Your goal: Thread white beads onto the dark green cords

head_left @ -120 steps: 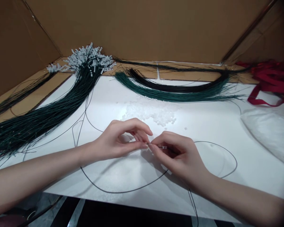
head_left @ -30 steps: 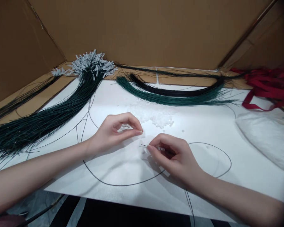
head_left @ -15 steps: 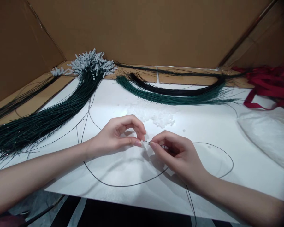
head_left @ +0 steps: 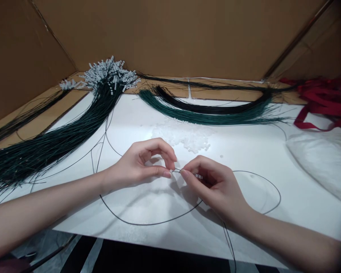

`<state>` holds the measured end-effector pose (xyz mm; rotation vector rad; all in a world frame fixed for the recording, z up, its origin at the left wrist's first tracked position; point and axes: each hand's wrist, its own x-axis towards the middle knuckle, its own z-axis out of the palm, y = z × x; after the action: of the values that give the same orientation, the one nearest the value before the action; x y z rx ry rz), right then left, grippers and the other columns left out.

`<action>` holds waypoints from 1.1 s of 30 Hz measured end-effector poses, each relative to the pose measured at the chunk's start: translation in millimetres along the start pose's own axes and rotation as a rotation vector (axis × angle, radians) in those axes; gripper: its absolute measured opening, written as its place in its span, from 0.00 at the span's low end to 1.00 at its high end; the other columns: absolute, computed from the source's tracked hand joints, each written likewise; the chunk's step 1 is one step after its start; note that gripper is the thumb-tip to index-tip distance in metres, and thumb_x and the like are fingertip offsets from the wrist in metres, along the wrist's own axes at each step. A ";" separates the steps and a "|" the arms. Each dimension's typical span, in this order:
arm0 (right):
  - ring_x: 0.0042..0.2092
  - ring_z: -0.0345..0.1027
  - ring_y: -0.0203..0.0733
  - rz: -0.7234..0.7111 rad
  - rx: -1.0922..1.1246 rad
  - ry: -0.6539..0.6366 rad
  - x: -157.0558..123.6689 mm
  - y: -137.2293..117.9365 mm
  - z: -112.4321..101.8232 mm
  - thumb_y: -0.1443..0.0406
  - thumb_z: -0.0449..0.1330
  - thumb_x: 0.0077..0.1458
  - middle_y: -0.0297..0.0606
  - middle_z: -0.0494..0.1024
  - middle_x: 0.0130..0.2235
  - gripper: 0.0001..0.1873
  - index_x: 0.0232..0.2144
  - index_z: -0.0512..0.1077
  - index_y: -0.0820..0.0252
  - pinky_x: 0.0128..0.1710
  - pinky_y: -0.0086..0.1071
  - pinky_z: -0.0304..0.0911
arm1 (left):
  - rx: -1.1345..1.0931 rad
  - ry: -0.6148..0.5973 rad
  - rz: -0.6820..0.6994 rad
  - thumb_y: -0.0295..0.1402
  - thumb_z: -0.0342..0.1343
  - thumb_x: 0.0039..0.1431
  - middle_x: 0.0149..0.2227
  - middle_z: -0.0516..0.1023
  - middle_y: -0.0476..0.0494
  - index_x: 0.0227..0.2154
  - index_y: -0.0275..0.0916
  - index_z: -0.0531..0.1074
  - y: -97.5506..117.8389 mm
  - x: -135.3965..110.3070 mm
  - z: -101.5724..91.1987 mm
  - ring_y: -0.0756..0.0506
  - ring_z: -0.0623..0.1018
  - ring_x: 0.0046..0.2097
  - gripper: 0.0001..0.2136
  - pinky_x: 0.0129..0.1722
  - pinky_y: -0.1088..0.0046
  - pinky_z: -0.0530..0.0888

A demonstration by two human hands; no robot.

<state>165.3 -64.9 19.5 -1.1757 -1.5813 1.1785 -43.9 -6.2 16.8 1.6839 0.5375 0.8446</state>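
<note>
Above the white board, my left hand (head_left: 150, 161) pinches a tiny white bead (head_left: 172, 171) between thumb and fingertips. My right hand (head_left: 213, 182) pinches a thin dark cord (head_left: 156, 224) close to its end, and a short stretch of it spans the small gap between the hands. Several white beads (head_left: 198, 176) show on the cord under my right fingers, partly hidden. The rest of the cord loops over the board and below my right hand. Just beyond my hands lies a loose pile of small white beads (head_left: 191, 138).
A thick bundle of dark green cords (head_left: 82, 138) with white beaded ends (head_left: 110, 76) lies at left. Curved green and black cord bundles (head_left: 210, 116) lie at the back. At right are a red ribbon (head_left: 324, 100) and a clear plastic bag (head_left: 324, 163). Cardboard walls (head_left: 170, 38) enclose the back.
Both hands keep nearly the same pose, still pinching the bead and the cord. The right fingertips have shifted very slightly; the view has moved a little.
</note>
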 end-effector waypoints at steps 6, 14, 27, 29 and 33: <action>0.24 0.54 0.32 -0.007 -0.024 0.009 -1.3 -0.1 -0.4 0.66 0.60 0.59 0.30 0.65 0.23 0.07 0.29 0.73 0.60 0.23 0.28 0.50 | 0.006 0.003 0.001 0.22 0.66 0.54 0.35 0.77 0.47 0.39 0.37 0.74 0.1 0.4 0.4 0.50 0.79 0.39 0.11 0.43 0.73 0.76; 0.24 0.54 0.32 -0.018 -0.033 0.017 -1.3 0.5 -1.0 0.66 0.60 0.59 0.29 0.64 0.22 0.07 0.28 0.73 0.60 0.22 0.28 0.50 | 0.013 0.017 0.000 0.23 0.66 0.54 0.35 0.78 0.46 0.40 0.37 0.74 1.4 -0.3 0.4 0.49 0.79 0.39 0.11 0.43 0.72 0.77; 0.24 0.53 0.31 -0.024 -0.041 -0.012 -1.6 -1.4 -1.6 0.66 0.60 0.59 0.29 0.63 0.22 0.08 0.28 0.72 0.62 0.22 0.28 0.49 | 0.005 0.027 0.002 0.22 0.66 0.55 0.36 0.77 0.46 0.40 0.37 0.73 -1.5 -0.9 1.6 0.50 0.79 0.39 0.12 0.44 0.74 0.76; 0.24 0.54 0.32 -0.024 -0.047 -0.017 -0.8 -1.4 -0.8 0.67 0.60 0.59 0.29 0.65 0.22 0.08 0.27 0.72 0.62 0.23 0.28 0.50 | 0.006 0.026 0.008 0.21 0.66 0.55 0.35 0.77 0.47 0.40 0.36 0.73 -1.4 -1.0 1.4 0.50 0.79 0.39 0.12 0.44 0.74 0.76; 0.24 0.53 0.31 -0.039 -0.065 -0.022 0.8 -1.1 0.5 0.67 0.60 0.58 0.30 0.66 0.22 0.08 0.27 0.72 0.62 0.22 0.28 0.50 | 0.005 0.022 0.021 0.21 0.66 0.54 0.35 0.77 0.47 0.40 0.36 0.73 -1.9 -0.5 0.7 0.50 0.79 0.39 0.12 0.44 0.74 0.76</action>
<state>164.4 -64.4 20.5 -1.1722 -1.6627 1.1255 -43.5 -6.5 14.8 1.6894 0.5384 0.8786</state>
